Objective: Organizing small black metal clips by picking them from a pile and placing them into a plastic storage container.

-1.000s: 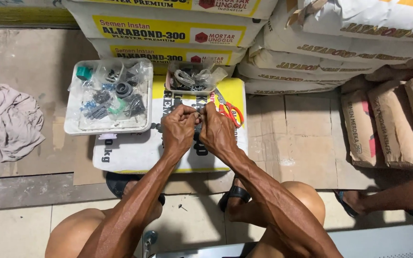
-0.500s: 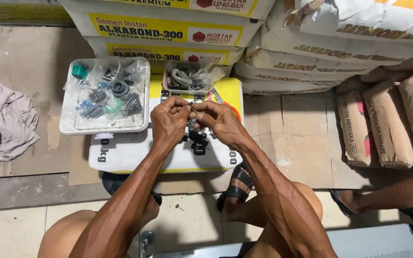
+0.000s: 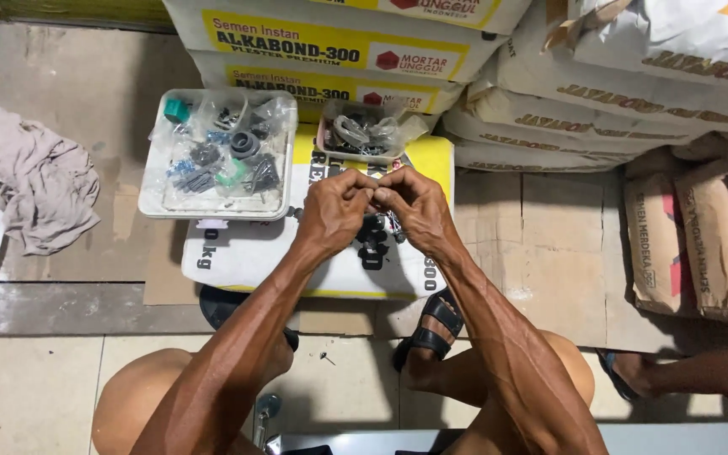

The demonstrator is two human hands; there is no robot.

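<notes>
Meeting at frame centre, the left hand and right hand are pinching a small part, too tiny to identify, between curled fingers, equally near; beyond, upper left, a white plastic tray of bagged fittings is resting on a white-and-yellow sack

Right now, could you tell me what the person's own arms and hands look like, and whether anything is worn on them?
Both arms are bare from the lower frame edge up: no sleeves, gloves, watch or bracelets show. The left hand and right hand are bare too, with no rings visible. The forearms look lean and sinewy, with raised veins.
</notes>
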